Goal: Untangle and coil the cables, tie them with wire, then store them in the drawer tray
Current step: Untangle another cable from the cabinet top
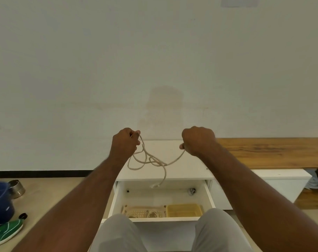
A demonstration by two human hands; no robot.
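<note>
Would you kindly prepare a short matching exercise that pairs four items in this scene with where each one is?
Items:
1. white cable
2. yellow tray
3. blue bowl
4. green shoe

Places:
A. on the floor, nearest the left forearm
B. held between both hands
C. on the floor, beside a steel bowl
D. right half of the open drawer

Pairs: 1-B, 2-D, 3-C, 4-A

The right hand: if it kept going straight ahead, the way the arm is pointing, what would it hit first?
Most likely the white wall. The right hand, gripping the white cable, is raised above the white cabinet top, with nothing visible between it and the wall, though depth is hard to judge.
</note>
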